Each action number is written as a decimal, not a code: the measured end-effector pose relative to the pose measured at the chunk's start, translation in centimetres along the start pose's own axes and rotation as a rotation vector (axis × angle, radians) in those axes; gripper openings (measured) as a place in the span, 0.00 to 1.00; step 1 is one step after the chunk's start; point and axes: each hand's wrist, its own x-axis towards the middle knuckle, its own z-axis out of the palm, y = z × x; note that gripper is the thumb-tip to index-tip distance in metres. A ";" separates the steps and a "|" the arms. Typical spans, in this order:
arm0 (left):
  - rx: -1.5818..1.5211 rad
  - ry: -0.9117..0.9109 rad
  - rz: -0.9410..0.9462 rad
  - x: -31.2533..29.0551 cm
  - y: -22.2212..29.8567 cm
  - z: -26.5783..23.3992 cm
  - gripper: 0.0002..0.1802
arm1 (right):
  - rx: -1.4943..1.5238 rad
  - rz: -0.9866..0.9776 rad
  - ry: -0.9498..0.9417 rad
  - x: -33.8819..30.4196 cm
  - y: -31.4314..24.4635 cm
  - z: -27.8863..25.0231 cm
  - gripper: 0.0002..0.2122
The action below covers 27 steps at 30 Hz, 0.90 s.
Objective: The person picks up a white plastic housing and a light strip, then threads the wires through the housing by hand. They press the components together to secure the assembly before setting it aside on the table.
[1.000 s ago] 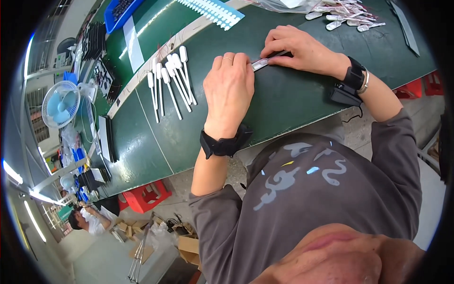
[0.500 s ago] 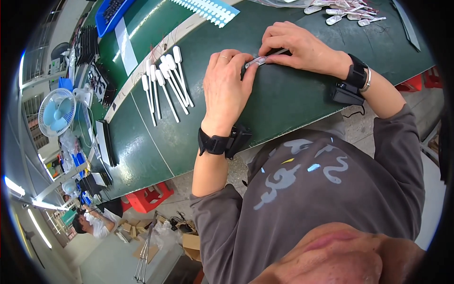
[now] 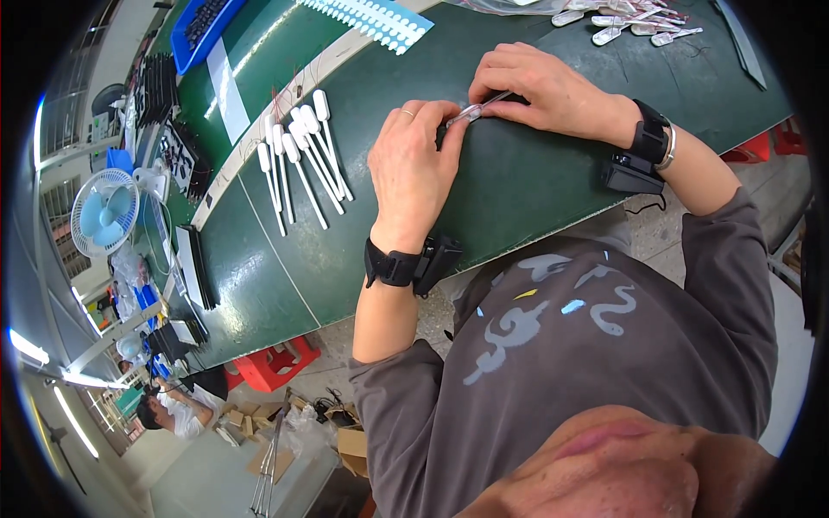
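My left hand (image 3: 413,168) pinches one end of a slim, clear-and-white spoon-shaped plastic piece (image 3: 471,113) between thumb and forefinger. At its other end, the thumb and fingers of my right hand (image 3: 546,89) close round the thin stem. The piece is held just over the green table, and my fingers hide part of it. Left of my left hand lies a group of white sticks with oval heads (image 3: 302,160), heads toward the far side. Similar spoon-shaped pieces with thin red wires (image 3: 639,24) lie heaped at the far right.
A sheet of white stickers on blue backing (image 3: 380,22) lies at the far edge beside a raised strip (image 3: 332,59). Farther left are a blue bin (image 3: 203,39) of dark parts and a fan (image 3: 105,212). Red stools (image 3: 275,366) stand below; another person (image 3: 177,410) sits at lower left.
Both hands keep their pinch on the piece and have shifted only slightly. The piece looks turned a little between the fingers. The sticks and heap lie as before.
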 end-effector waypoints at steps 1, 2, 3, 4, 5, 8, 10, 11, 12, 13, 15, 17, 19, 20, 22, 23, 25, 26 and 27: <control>-0.011 -0.003 -0.014 0.0 0.0 0.1 0.05 | 0.011 0.007 0.005 0.0 0.0 0.0 0.06; -0.022 -0.007 -0.029 0.0 0.1 0.1 0.05 | 0.022 0.014 0.009 0.0 0.0 0.1 0.06; -0.033 -0.010 -0.044 0.0 0.1 0.1 0.05 | 0.033 0.020 0.014 0.0 -0.1 0.1 0.06; -0.033 -0.010 -0.043 0.0 0.1 0.1 0.05 | 0.033 0.021 0.015 0.0 -0.1 0.0 0.06; -0.039 -0.012 -0.045 -0.1 0.0 0.1 0.05 | 0.040 0.018 0.015 0.1 -0.2 0.0 0.05; -0.050 -0.014 -0.048 -0.1 -0.1 0.1 0.05 | 0.053 0.012 0.017 0.1 -0.2 -0.2 0.05; -0.089 -0.016 -0.068 -0.1 -0.1 0.0 0.06 | 0.071 0.018 0.017 0.1 -0.3 -0.3 0.05; -0.109 -0.017 -0.079 -0.1 -0.1 0.0 0.06 | 0.081 0.020 0.016 0.1 -0.3 -0.3 0.05; -0.108 -0.017 -0.078 0.0 -0.1 0.0 0.06 | 0.081 0.020 0.017 0.1 -0.3 -0.3 0.05; -0.094 -0.001 -0.051 0.0 -0.2 0.0 0.06 | 0.108 0.030 0.019 0.1 -0.3 -0.3 0.05; -0.066 0.031 0.003 0.0 -0.3 0.1 0.06 | 0.161 0.049 0.023 0.1 -0.4 -0.4 0.06; -0.045 0.062 0.033 0.0 -0.2 0.2 0.06 | 0.168 0.063 0.024 0.1 -0.5 -0.6 0.06; -0.003 0.123 0.092 0.0 -0.1 0.2 0.06 | 0.183 0.092 0.024 0.1 -0.7 -0.8 0.06; -0.004 0.122 0.094 0.0 -0.1 0.2 0.06 | 0.182 0.092 0.025 0.1 -0.8 -0.9 0.06; -0.029 0.121 0.053 -0.1 0.2 0.0 0.06 | 0.188 0.130 0.013 0.2 -1.0 -1.0 0.07; -0.042 0.120 0.032 -0.1 0.2 0.0 0.05 | 0.191 0.149 0.006 0.2 -1.1 -1.1 0.07; -0.069 0.126 0.019 -0.1 0.2 0.2 0.05 | 0.218 0.174 -0.007 0.3 -1.3 -1.3 0.07; -0.095 0.132 0.005 0.0 0.1 0.3 0.05 | 0.245 0.198 -0.021 0.4 -1.4 -1.5 0.07; -0.120 0.139 -0.007 0.0 0.1 0.4 0.05 | 0.272 0.221 -0.034 0.4 -1.5 -1.5 0.07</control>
